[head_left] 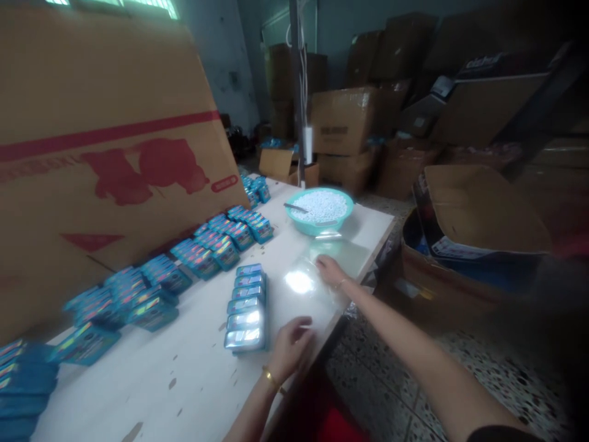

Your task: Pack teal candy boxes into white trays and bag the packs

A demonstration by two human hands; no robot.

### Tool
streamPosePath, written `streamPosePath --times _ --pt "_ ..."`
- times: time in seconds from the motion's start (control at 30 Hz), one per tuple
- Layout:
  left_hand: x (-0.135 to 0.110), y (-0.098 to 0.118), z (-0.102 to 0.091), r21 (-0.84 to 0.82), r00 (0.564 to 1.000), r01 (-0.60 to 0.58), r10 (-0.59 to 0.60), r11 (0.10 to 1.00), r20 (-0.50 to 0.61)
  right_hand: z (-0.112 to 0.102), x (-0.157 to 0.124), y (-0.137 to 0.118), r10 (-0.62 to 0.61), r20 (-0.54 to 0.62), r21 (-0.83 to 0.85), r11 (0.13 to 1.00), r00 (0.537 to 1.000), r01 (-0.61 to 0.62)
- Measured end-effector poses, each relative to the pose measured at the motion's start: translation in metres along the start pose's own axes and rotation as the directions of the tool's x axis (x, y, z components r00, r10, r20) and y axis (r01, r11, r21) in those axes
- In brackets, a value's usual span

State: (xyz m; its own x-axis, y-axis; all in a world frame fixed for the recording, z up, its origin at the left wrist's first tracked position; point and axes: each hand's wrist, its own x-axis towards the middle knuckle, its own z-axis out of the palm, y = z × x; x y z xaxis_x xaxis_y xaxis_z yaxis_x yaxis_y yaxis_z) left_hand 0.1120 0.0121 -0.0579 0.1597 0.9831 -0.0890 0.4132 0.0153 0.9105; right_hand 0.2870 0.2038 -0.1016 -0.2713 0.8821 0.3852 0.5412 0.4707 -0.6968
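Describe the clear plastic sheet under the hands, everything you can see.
The clear glossy plastic sheet lies flat on the white table, at its right edge, between the teal plastic bowl of white pellets and the person. It is transparent, with a bright glare patch. One sheet or a stack of bags: cannot tell. The right hand rests flat on its far part; the left hand, fingers curled, touches its near end. A row of shiny blue packets lies just beside it.
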Motion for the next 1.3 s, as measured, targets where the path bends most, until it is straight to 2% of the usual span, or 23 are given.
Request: streamPosePath --times 0.07,0.13,0.17,0.2,0.27,0.33,0.43,0.53,0.6,0.67,0.7,0.8,0.9,1.0,1.03,1.1,1.17,1.23,1.3 --pt "0.018 0.003 0.005 -0.187 0.981 0.025 -0.060 0.982 -0.186 -0.002 -0.013 -0.028 -0.063 0.022 0.021 0.998 0.998 0.063" --pt "0.034 0.005 0.008 -0.296 0.916 0.026 -0.141 0.955 -0.376 -0.001 -0.030 -0.058 -0.144 0.069 0.052 0.989 0.987 0.140" --pt "0.039 0.005 0.008 -0.327 0.885 0.032 -0.179 0.945 -0.430 0.000 -0.039 -0.071 -0.177 0.091 0.072 0.983 0.980 0.171" --pt "0.043 0.003 0.008 -0.346 0.868 0.045 -0.208 0.937 -0.451 0.000 -0.047 -0.080 -0.197 0.106 0.095 0.978 0.975 0.187" --pt "0.042 -0.003 0.006 -0.372 0.869 0.073 -0.242 0.925 -0.432 -0.004 -0.057 -0.089 -0.173 0.094 0.148 0.976 0.980 0.158" --pt "0.036 -0.011 0.006 -0.403 0.871 0.095 -0.272 0.910 -0.409 -0.012 -0.059 -0.086 -0.060 0.011 0.215 0.975 0.998 0.056" --pt "0.027 -0.014 0.008 -0.446 0.863 0.095 -0.297 0.890 -0.409 -0.023 -0.059 -0.081 0.093 -0.075 0.307 0.950 0.993 -0.065" --pt "0.031 -0.003 0.014 -0.396 0.877 0.012 -0.200 0.918 -0.437 -0.019 -0.071 -0.094 0.125 0.058 0.393 0.909 0.991 -0.137" --pt "0.037 0.007 0.020 -0.326 0.878 -0.072 -0.095 0.943 -0.470 -0.009 -0.084 -0.108 0.164 0.146 0.487 0.846 0.976 -0.215" --pt "0.043 0.015 0.024 -0.277 0.871 -0.130 -0.024 0.952 -0.490 -0.002 -0.096 -0.117 0.239 0.139 0.547 0.790 0.961 -0.276" --pt "0.044 0.018 0.026 -0.269 0.869 -0.143 -0.009 0.953 -0.495 0.000 -0.100 -0.118 0.273 0.108 0.541 0.791 0.956 -0.287" --pt "0.043 0.026 0.030 -0.265 0.862 -0.168 0.011 0.950 -0.506 -0.013 -0.103 -0.115 0.249 -0.001 0.354 0.906 0.969 -0.232" --pt "0.042 0.037 0.026 -0.324 0.847 -0.203 0.000 0.924 -0.531 -0.049 -0.096 -0.122 0.119 -0.138 0.044 0.992 0.983 -0.114" --pt "0.046 0.052 0.015 -0.469 0.836 -0.230 -0.073 0.853 -0.544 -0.089 -0.085 -0.152 -0.065 -0.367 -0.227 0.974 0.928 -0.021" --pt "0.048 0.055 0.011 -0.522 0.834 -0.233 -0.107 0.820 -0.541 -0.098 -0.081 -0.164 -0.143 -0.395 -0.297 0.955 0.908 0.021" --pt "0.049 0.058 0.005 -0.612 0.828 -0.210 -0.194 0.763 -0.526 -0.101 -0.076 -0.182 -0.276 -0.332 -0.409 0.904 0.902 0.126" --pt "0.044 0.053 0.004 -0.680 0.834 -0.114 -0.302 0.724 -0.462 -0.084 -0.074 -0.187 -0.338 -0.175 -0.477 0.851 0.925 0.221" --pt "0.030 0.043 0.007 -0.700 0.850 0.026 -0.384 0.714 -0.360 -0.056 -0.075 -0.177 -0.319 -0.004 -0.503 0.820 0.948 0.274" --pt "0.010 0.033 0.012 -0.637 0.881 0.059 -0.340 0.769 -0.329 -0.026 -0.080 -0.159 -0.250 0.118 -0.496 0.824 0.961 0.276"
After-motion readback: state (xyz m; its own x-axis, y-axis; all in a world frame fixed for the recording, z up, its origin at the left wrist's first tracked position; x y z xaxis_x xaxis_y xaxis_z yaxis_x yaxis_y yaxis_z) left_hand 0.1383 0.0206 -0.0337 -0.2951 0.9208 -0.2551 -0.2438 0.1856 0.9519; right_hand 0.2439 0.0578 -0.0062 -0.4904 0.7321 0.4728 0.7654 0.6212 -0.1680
